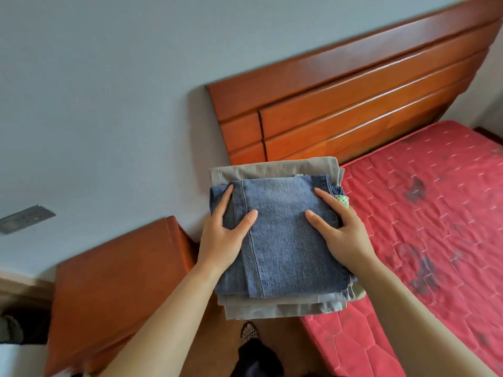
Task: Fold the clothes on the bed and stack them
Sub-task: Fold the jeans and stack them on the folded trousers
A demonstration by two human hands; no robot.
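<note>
We see the clothes stack (283,246) between the hands — left hand (220,240) grips its left edge, right hand (345,238) its right.

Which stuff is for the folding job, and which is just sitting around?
For the job: blue jeans, khaki trousers beneath, left hand, right hand gripping them, red mattress.
Just there: headboard, nightstand, wall socket, shoe.

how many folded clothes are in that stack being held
2 I can tell apart in the stack: blue denim jeans on top, and a khaki garment beneath, showing at the far and near edges. More pieces may be hidden between them.
</note>
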